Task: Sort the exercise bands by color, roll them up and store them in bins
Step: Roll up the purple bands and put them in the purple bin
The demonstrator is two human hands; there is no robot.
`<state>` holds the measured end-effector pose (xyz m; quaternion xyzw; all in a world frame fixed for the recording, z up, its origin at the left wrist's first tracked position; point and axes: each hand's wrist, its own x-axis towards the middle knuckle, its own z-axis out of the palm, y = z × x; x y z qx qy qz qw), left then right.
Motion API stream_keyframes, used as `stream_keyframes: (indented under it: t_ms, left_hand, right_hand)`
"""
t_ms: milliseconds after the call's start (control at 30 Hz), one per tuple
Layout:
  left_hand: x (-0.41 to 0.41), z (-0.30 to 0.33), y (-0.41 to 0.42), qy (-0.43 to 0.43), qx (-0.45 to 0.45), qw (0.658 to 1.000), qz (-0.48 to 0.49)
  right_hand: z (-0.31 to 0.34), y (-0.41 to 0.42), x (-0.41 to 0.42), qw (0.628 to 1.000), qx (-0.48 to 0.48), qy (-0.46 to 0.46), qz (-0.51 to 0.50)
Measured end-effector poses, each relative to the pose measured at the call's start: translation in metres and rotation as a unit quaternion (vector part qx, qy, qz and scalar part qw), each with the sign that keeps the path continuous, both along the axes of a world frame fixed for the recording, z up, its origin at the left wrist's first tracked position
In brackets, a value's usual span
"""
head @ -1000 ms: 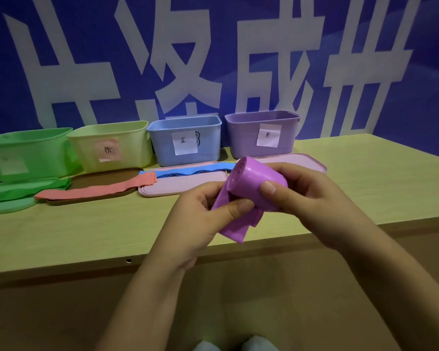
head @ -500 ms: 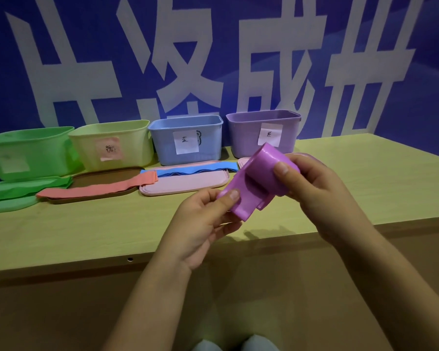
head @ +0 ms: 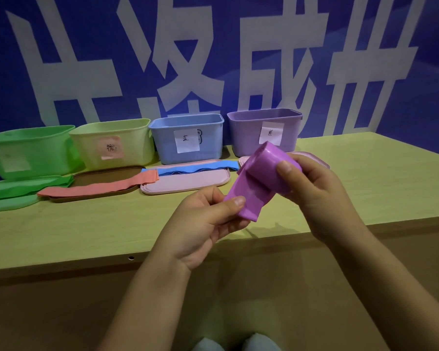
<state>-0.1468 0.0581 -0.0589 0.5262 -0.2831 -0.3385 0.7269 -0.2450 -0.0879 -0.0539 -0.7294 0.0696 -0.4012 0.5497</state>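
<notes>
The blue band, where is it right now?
In the head view, the blue band lies flat left of centre on a pink lid, just before the blue bin.

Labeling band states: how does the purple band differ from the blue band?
The purple band is mostly rolled and held in the air by both hands; the blue band lies flat and unrolled across a pink lid. Neither is in a bin yet.

Beyond the grip, a wooden table meets a blue wall with large white characters; below it, pale shoe tips.
</notes>
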Motion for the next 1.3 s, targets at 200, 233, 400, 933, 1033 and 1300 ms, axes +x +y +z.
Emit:
stream_keyframes:
  t_ms: [200,233,400,933,1033,1300]
  left_hand:
    - [0.003,0.001,-0.003,-0.078,0.040,0.995,0.037]
    - [0.002,0.001,-0.005,-0.079,0.039,0.995,0.039]
    - [-0.002,0.001,-0.009,-0.026,0.014,0.999,0.044]
    - [-0.004,0.001,-0.011,-0.184,0.066,0.969,0.152]
    - [-0.002,0.001,-0.005,-0.194,0.068,0.969,0.139]
    - [-0.003,0.000,-0.006,-0.202,0.111,0.971,0.057]
  right_hand:
    - [0.006,0.002,-0.002,0.996,0.068,-0.021,0.054]
    - [0.006,0.003,-0.002,0.996,0.069,-0.024,0.051]
    - [0.001,0.006,0.003,0.998,0.038,-0.034,0.031]
    - [-0.007,-0.001,-0.001,0.999,0.035,-0.029,0.015]
    - [-0.009,0.000,-0.003,0.998,0.045,-0.027,0.045]
    - [-0.006,-0.002,-0.001,1.000,0.002,0.022,0.022]
